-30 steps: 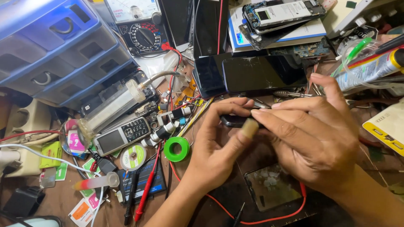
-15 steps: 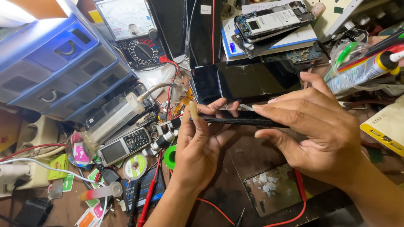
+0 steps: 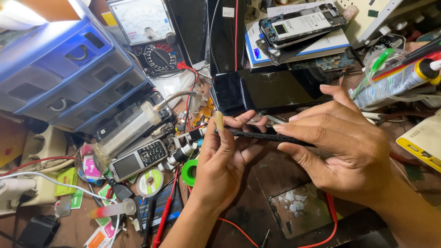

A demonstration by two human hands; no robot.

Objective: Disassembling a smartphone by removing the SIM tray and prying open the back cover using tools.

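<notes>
Head view, cluttered repair tabletop (image 3: 275, 174), dark worn surface.

Item held: thin black phone (image 3: 264, 134), flat slab seen edge-on, glossy, level above the tabletop at centre. The left hand (image 3: 225, 158) has its fingers curled shut on the phone's left end, thumb upright, with a small pale tan tool tip (image 3: 219, 121) standing up beside the thumb. The right hand (image 3: 342, 142) pinches the phone's right end, fingers extended and closed along its top edge.

Behind the hands: two dark glossy phones (image 3: 271, 89) lying flat, screens black. Further back, an opened phone (image 3: 298, 23) with bare circuitry, resting on a blue-and-white booklet.

Left: blue plastic drawer cabinet (image 3: 69, 73), grey translucent drawers, contents too dim to tell. Analogue multimeter (image 3: 154, 41), black case, white dial face. Clear plastic syringe (image 3: 126, 131), cylindrical, lying tilted. Grey keypad phone (image 3: 138, 158). Green tape roll (image 3: 188, 172), just beside the left wrist.

Right: adhesive tube (image 3: 395, 82), silvery, black-capped. Yellow-edged card (image 3: 422, 140).

Front: cracked screen panel (image 3: 301, 211), flat, whitish patches, red wire (image 3: 330, 229) looping around it.
</notes>
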